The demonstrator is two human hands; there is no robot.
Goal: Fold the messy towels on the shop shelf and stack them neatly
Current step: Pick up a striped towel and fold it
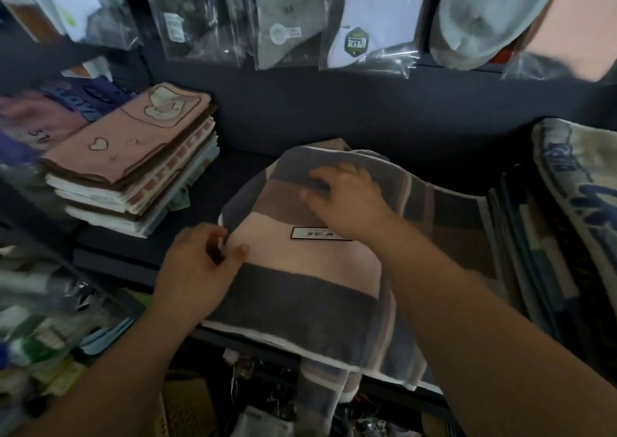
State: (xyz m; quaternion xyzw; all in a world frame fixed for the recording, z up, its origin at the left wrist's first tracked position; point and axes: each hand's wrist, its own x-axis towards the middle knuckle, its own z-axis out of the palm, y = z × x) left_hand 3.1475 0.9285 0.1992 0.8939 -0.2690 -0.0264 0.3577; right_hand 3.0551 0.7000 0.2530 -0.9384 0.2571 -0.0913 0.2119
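A striped towel in grey, brown and pink bands lies folded on the dark shelf, with one end hanging over the front edge. A white label sits on its pink band. My left hand pinches the towel's left edge between thumb and fingers. My right hand rests flat on the upper part of the towel, fingers spread on the grey and brown bands. A neat stack of folded pink and white towels stands at the left of the shelf.
Another pile of patterned towels fills the right side. Bagged socks and slippers hang on the back wall above. Packaged goods crowd the lower shelves at left and below.
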